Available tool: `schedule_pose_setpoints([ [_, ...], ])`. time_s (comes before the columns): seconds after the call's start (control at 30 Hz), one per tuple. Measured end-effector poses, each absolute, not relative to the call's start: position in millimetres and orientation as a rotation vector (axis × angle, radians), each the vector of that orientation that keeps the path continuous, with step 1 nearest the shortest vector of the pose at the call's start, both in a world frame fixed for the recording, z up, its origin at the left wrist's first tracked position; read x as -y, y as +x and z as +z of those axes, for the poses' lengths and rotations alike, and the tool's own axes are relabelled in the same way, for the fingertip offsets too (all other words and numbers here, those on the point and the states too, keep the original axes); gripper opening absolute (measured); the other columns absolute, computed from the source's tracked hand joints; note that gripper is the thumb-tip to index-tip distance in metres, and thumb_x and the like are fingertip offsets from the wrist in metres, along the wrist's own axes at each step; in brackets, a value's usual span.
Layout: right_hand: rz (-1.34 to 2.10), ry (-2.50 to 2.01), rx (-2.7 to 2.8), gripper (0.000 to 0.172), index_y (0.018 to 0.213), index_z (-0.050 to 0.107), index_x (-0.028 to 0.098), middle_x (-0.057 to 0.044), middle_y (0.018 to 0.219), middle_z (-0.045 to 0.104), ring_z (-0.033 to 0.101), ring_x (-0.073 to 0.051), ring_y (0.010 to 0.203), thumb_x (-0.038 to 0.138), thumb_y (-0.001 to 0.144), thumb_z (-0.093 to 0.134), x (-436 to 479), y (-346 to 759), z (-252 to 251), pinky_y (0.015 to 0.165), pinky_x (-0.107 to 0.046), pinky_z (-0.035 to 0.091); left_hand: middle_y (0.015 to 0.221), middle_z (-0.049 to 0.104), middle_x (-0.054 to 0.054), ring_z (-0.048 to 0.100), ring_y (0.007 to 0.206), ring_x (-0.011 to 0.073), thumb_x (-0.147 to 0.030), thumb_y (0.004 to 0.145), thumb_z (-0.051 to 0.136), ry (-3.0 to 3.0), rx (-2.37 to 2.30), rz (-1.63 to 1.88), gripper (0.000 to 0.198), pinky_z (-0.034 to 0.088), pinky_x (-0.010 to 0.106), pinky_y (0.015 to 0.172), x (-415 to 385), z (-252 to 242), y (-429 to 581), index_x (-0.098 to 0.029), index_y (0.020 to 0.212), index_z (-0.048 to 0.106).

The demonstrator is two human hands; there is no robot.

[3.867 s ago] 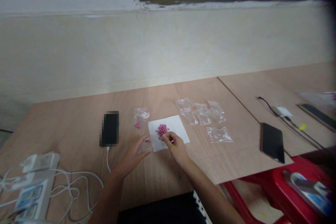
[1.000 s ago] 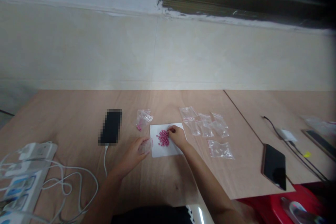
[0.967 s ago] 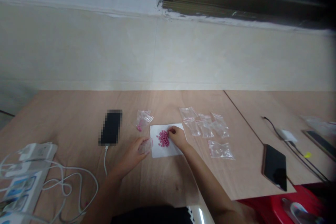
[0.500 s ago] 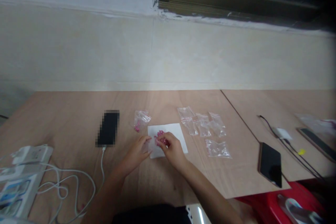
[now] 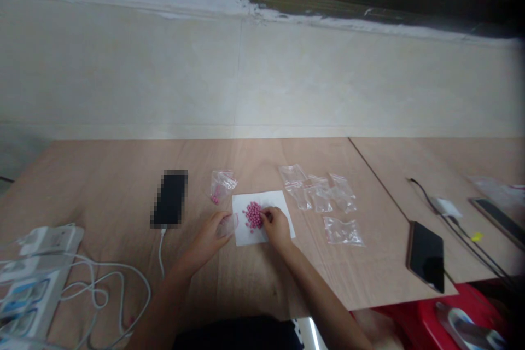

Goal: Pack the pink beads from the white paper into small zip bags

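Note:
A heap of small pink beads [image 5: 254, 214] lies on a white sheet of paper [image 5: 270, 197] in front of me. At the heap's right edge is my right hand [image 5: 276, 225], thumb and forefinger pinched together at the beads; whether a bead sits between the fingertips is hidden. My left hand [image 5: 214, 232], left of the paper, holds a small clear plastic bag [image 5: 228, 225] between thumb and fingers, its near end over the paper's left edge. Beyond that hand lies a zip bag [image 5: 223, 181] with several pink beads in its lower corner.
Several clear zip bags [image 5: 318, 195] lie right of the paper, with another zip bag [image 5: 343, 231] nearer me. A dark phone [image 5: 170, 198] on a white cable is at left, beside a power strip [image 5: 53, 240]. Another phone [image 5: 426, 257] rests near the table's right front edge.
My right hand has drawn back to the right, away from the bag in my left hand, uncovering more of the bead heap. My left hand still holds the bag.

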State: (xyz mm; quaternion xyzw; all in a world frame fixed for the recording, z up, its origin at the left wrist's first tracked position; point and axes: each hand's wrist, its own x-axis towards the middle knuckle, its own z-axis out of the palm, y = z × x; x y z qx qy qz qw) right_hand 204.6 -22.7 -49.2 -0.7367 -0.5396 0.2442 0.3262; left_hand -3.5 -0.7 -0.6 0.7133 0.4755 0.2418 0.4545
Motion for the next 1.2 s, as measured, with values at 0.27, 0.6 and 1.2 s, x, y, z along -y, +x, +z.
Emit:
schedule_pose_setpoints([
  [0.27,0.558,-1.927,1.414,0.008,0.08,0.059,0.016,-0.007,0.078,0.062,0.057,-0.02,0.075,0.021,0.077,0.053,37.3,191.4,-38.1,0.069,-0.031,0.045,0.111,0.06,0.01,0.055,0.105,0.0248,-0.02,0.07,0.061,1.796,-1.15,0.59,0.036,0.043,0.042,0.092,-8.2,-5.8,0.7,-0.018,0.105,0.055],
  [0.6,0.558,-1.948,1.565,0.021,0.082,0.06,0.018,-0.007,0.084,0.059,0.054,-0.021,0.082,0.009,0.08,0.041,64.0,170.4,-41.9,0.073,-0.033,0.045,0.11,0.059,0.006,0.054,0.106,0.0211,-0.024,0.072,0.064,1.649,-1.116,0.72,0.037,0.041,0.037,0.095,11.2,18.3,3.6,-0.021,0.108,0.054],
  [1.2,0.691,-1.675,1.223,0.016,0.079,0.06,0.018,-0.006,0.079,0.063,0.055,-0.017,0.068,0.031,0.082,0.051,56.3,184.3,-1.5,0.061,-0.029,0.044,0.113,0.058,0.007,0.054,0.108,0.0226,-0.03,0.067,0.072,1.244,-0.856,0.785,0.045,0.042,0.037,0.094,5.7,13.6,3.7,-0.02,0.107,0.054],
])
